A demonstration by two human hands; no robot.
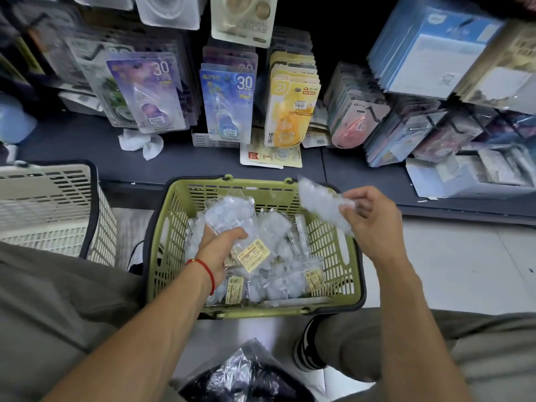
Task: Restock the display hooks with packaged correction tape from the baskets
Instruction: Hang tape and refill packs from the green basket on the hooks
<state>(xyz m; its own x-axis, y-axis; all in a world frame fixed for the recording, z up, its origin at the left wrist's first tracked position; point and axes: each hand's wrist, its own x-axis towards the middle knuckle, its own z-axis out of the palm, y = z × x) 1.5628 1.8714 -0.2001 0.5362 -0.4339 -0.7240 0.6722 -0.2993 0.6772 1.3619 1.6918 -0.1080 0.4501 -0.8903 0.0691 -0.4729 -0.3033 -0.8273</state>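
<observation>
While clear correction-tape packets (261, 265) fill the green basket (165, 250), the left hand (217, 248) grips one inside; at 2 o'clock, the right hand (371, 219) pinches another packet (322, 204).

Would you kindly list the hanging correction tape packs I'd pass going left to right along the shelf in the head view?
Purple "30" pack → blue "30" pack → yellow pack → pink pack.

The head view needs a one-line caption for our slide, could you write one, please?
Left hand grips clear packets in the green basket; right hand holds another packet above it.
</observation>
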